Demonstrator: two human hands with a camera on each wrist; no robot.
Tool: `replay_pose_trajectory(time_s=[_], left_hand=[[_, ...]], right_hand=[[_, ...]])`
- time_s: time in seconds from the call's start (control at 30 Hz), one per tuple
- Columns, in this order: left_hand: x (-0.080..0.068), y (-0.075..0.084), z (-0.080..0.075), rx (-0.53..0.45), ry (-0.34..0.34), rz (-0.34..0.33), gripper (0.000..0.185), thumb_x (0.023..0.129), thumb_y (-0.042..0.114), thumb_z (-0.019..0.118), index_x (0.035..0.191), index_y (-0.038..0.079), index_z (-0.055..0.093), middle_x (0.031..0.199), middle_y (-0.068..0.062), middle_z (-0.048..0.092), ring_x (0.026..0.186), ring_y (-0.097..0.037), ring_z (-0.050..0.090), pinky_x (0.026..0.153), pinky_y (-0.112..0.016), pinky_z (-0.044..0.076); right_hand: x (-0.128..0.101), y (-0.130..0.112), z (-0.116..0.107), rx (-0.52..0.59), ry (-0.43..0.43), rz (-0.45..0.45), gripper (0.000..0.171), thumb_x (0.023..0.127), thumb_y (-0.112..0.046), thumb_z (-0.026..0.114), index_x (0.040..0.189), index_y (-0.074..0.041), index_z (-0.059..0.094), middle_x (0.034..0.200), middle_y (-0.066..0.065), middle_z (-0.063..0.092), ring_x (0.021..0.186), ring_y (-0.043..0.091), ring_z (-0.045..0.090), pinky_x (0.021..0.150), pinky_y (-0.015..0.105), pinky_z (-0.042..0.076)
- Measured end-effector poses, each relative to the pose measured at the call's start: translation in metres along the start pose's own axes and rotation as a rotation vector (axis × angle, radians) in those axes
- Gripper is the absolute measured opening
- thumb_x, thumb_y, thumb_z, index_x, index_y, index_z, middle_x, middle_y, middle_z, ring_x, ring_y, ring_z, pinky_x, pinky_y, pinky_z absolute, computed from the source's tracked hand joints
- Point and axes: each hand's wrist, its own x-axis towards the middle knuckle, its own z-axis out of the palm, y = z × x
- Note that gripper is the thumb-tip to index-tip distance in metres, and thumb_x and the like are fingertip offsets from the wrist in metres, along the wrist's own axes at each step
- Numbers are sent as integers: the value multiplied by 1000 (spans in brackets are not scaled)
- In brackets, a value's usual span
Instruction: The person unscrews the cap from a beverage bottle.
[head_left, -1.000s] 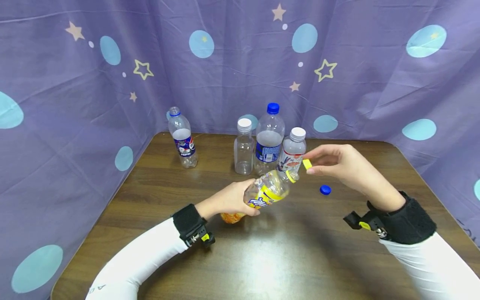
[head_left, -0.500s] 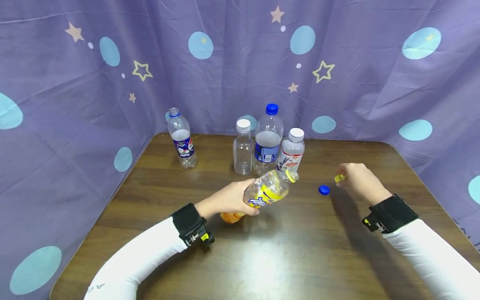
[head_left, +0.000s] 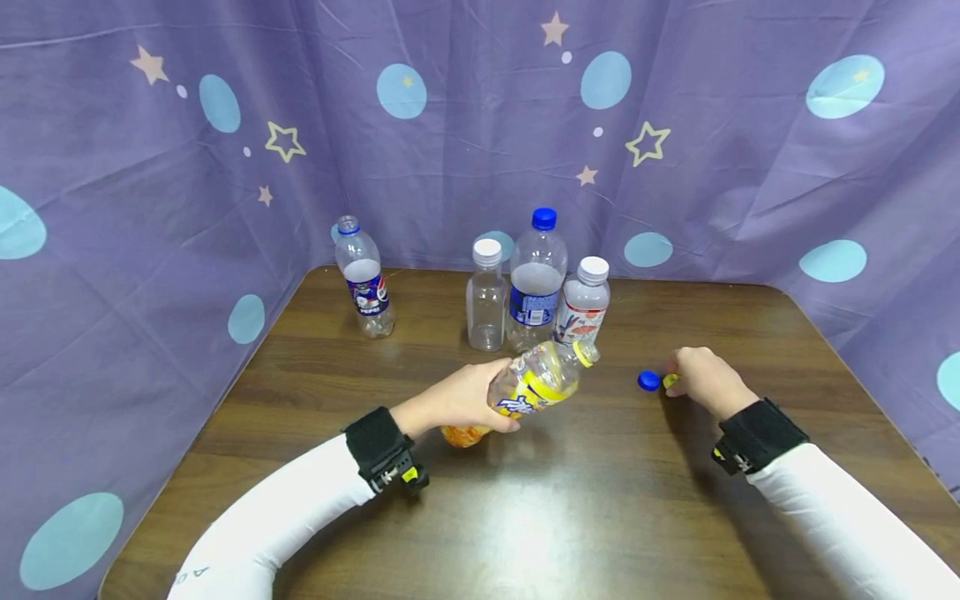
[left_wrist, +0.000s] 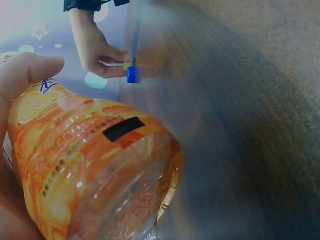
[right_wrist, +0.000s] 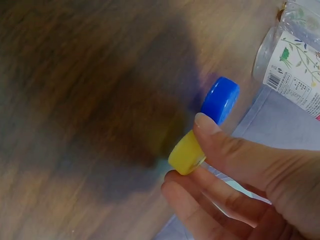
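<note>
The right hand point(head_left: 703, 382) pinches the yellow cap point(head_left: 671, 381) just right of the blue cap point(head_left: 648, 381), likely by its sides because it is so small; left of the blue cap, the left hand point(head_left: 463, 397) wraps the tilted, uncapped bottle point(head_left: 542, 379), probably to steady it

Bright, even light fills the head view; a white patch of glare sits on the desk point(head_left: 592, 483), and a soft shadow runs beside the right sleeve point(head_left: 855, 517). The left wrist view is hazy and pale at upper left, the desk's grain smeared, with tiny highlights on the orange bottle point(left_wrist: 95, 150). The right wrist view is dimmer, a broad, soft-edged shadow darkening the desk near the yellow cap point(right_wrist: 186, 154).
</note>
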Motion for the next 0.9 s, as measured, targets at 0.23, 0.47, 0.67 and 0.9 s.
replay_pose_trajectory(time_s=[0.23, 0.47, 0.67, 0.9], left_hand=[[-1, -1, 0, 4, 12, 1, 65, 67, 32, 83, 123, 16, 53, 106, 2, 67, 93, -11, 62, 85, -28, 50], [-2, -1, 0, 2, 16, -8, 66, 68, 30, 83, 124, 16, 53, 107, 2, 68, 95, -11, 62, 87, -28, 50], [-3, -2, 0, -5, 27, -14, 67, 68, 31, 84, 126, 16, 52, 108, 1, 68, 97, -11, 62, 88, -29, 50], [-4, -5, -1, -41, 47, -2, 66, 69, 29, 84, 126, 16, 53, 109, 2, 68, 97, -11, 63, 88, -29, 50]], right_hand=[[3, 0, 4, 6, 44, -24, 25, 65, -3, 83, 84, 2, 67, 77, 13, 68, 69, 25, 61, 63, 44, 50], [2, -6, -7, 15, 27, 20, 29, 73, -6, 79, 97, 2, 65, 90, 19, 69, 80, 35, 65, 64, 47, 52], [-4, -37, -41, 3, 319, 26, 16, 88, -11, 67, 100, -1, 64, 94, 19, 69, 83, 39, 66, 64, 54, 51], [-6, -72, -54, 31, 336, -127, 9, 91, -18, 65, 88, -10, 63, 75, 1, 63, 66, 16, 58, 56, 37, 46]])
